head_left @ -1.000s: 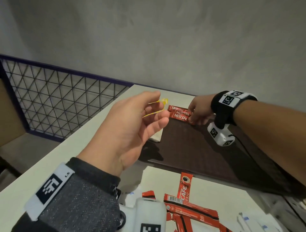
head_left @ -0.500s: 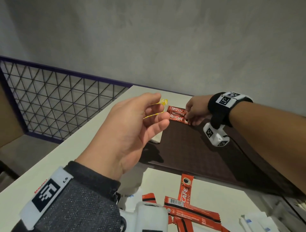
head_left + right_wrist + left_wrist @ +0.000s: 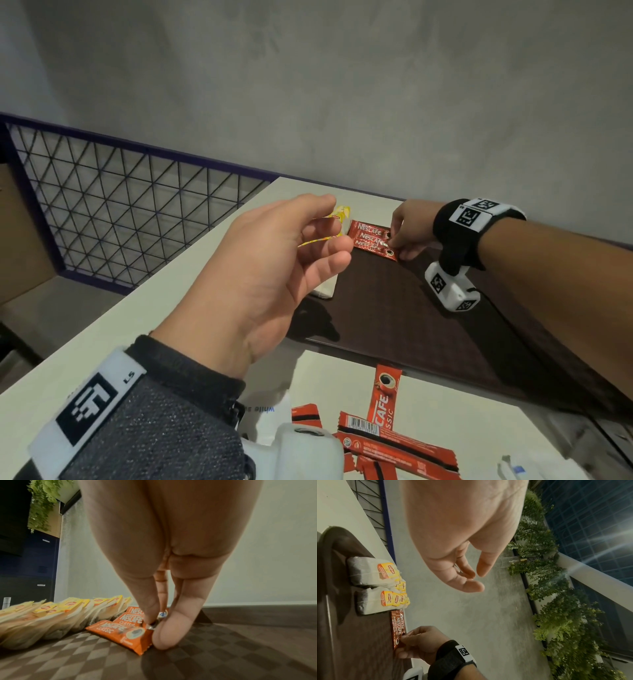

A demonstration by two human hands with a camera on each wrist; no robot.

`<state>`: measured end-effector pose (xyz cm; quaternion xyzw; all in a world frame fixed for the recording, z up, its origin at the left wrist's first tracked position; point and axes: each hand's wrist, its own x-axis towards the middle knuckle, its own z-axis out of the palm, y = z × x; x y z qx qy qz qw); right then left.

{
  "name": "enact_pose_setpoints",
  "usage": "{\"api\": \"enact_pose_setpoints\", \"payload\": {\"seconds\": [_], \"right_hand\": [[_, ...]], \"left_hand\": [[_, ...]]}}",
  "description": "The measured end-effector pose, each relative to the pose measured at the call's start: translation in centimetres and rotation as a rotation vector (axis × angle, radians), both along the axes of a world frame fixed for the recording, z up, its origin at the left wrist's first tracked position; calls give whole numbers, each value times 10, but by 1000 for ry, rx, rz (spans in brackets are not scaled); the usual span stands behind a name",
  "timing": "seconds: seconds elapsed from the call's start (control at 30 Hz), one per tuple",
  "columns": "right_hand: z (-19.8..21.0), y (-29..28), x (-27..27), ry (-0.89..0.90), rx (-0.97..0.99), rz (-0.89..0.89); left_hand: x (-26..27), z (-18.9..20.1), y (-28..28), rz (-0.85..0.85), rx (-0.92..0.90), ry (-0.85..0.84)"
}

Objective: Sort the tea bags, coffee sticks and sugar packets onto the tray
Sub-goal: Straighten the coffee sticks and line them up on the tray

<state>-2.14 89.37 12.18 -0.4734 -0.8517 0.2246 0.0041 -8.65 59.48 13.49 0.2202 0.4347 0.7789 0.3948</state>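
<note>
Head view: left hand (image 3: 274,260) raised over dark brown checkered tray (image 3: 411,315), fingers loosely curled, apparently empty; yellow tags behind it belonged to tray's tea bags. Red coffee sticks (image 3: 394,442) lay unsorted on white table.

Left wrist view: white paper tea bags with yellow tags (image 3: 373,586) stacked along tray edge, grouped by kind.

Right wrist view: right hand (image 3: 164,601) pinched end of red coffee-stick row (image 3: 123,627), likely squaring it. Sugar packets barely discernible.

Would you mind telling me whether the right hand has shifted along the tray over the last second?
No; the right hand remains on the coffee sticks at the tray's far edge.
</note>
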Motion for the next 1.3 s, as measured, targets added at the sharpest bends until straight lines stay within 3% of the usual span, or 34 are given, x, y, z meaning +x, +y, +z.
{"api": "enact_pose_setpoints", "payload": {"seconds": [0.27,0.53,0.67,0.8,0.93,1.07,1.2,1.3], "right_hand": [[5,-3,-2,18,-3,41],[-2,-11,-8,-139,255,195],[4,-24,0,-137,333,211],[36,-64,32,-119,434,308],[56,-143,73,-135,250,586],[45,-209,96,-263,140,764],[23,-231,106,-440,351,838],[15,-238,115,-443,350,771]], "left_hand": [[-2,0,1,5,6,8],[-1,0,0,12,35,74],[4,10,-4,135,104,297],[9,32,-16,152,191,527],[13,57,-29,178,191,728],[28,72,-48,77,-59,1060],[47,60,-84,-179,-614,1580],[65,35,-112,-419,-953,1759]]}}
